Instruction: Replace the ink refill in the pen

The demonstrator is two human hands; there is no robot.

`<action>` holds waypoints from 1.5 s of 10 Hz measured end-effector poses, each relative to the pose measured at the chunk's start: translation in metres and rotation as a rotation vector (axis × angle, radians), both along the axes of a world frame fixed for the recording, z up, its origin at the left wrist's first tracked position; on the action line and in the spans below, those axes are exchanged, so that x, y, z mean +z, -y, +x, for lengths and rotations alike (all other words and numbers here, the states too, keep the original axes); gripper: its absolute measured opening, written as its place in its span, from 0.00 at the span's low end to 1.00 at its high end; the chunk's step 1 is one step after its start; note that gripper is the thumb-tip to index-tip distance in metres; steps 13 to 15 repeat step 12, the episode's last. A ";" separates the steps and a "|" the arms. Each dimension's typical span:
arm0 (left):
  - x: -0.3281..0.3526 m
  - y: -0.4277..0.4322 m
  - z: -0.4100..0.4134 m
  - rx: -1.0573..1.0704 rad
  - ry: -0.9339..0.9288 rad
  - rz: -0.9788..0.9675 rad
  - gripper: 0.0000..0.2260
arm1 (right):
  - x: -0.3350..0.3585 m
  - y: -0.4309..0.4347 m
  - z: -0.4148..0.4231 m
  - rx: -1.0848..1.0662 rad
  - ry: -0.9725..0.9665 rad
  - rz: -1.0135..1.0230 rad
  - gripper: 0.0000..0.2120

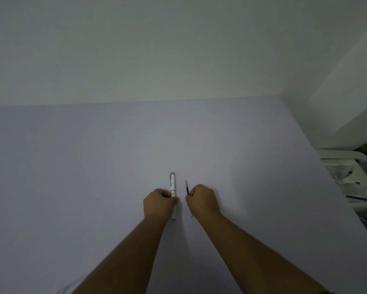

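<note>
Right now both hands are closed, each one around its own thing. The left hand grips a white pen around its middle, so the capped end sticks out away from the person and the other end pokes out near the wrist. The right hand pinches a thin dark ink refill, with its tip pointing away too. Pen and refill sit side by side, close but not touching. Both are over the pale counter, about halfway between its left and right edges. Past the right edge is some white clutter, too blurry to make out.
</note>
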State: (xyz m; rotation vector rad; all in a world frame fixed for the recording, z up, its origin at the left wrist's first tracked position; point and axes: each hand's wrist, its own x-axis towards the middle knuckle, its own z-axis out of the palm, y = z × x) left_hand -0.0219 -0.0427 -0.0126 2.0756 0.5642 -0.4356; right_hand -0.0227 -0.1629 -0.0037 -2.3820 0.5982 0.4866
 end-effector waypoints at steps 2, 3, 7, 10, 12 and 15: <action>0.000 0.001 0.001 -0.035 -0.010 0.037 0.08 | 0.000 -0.001 0.000 -0.008 0.018 0.027 0.10; 0.000 0.002 0.001 -0.050 -0.008 0.055 0.08 | 0.001 -0.001 0.000 -0.007 0.026 0.032 0.10; 0.000 -0.001 0.000 -0.065 -0.010 0.080 0.11 | 0.003 -0.001 -0.005 -0.034 0.045 0.074 0.09; -0.001 -0.006 0.000 -0.065 -0.010 0.065 0.13 | 0.003 0.000 -0.007 -0.047 0.052 0.094 0.08; 0.008 -0.006 0.001 -0.052 -0.010 0.095 0.18 | 0.011 0.000 -0.007 -0.079 0.117 0.079 0.13; 0.008 -0.006 0.001 -0.052 -0.010 0.095 0.18 | 0.011 0.000 -0.007 -0.079 0.117 0.079 0.13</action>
